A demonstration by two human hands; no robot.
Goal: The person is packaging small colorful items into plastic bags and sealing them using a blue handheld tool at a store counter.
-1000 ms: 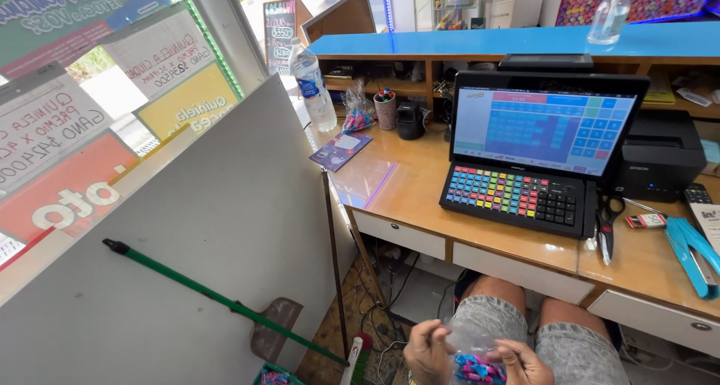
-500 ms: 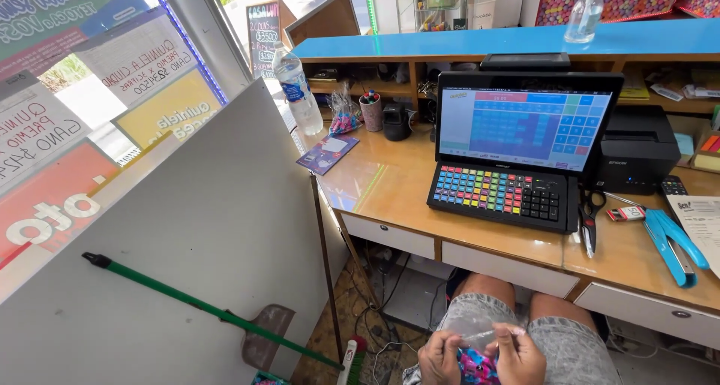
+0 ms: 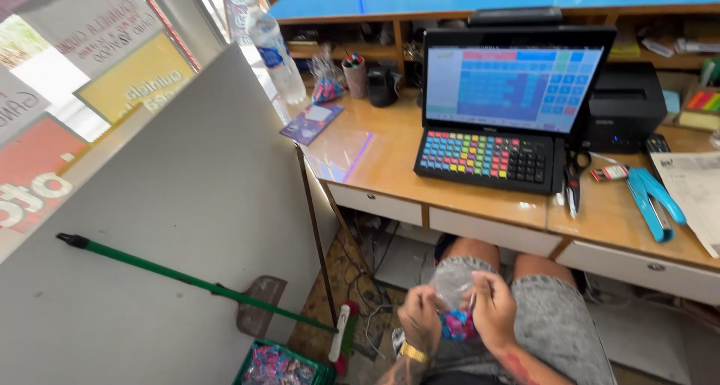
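low in the frame, just right of centre, the left hand (image 3: 421, 321) and right hand (image 3: 493, 308) face each other over the person's lap, both pinching a small clear plastic bag (image 3: 453, 286) that stands between them. its crumpled top points up toward the bench edge, and pink and blue candies (image 3: 456, 326) bunch at its bottom. both hands are equally close to it, one on each side. above, the bench (image 3: 382, 156) carries a colourful keyboard (image 3: 486, 155) under a touchscreen (image 3: 514, 89). at lower left, a green-handled broom (image 3: 202, 284) leans over a green basket (image 3: 279, 366).
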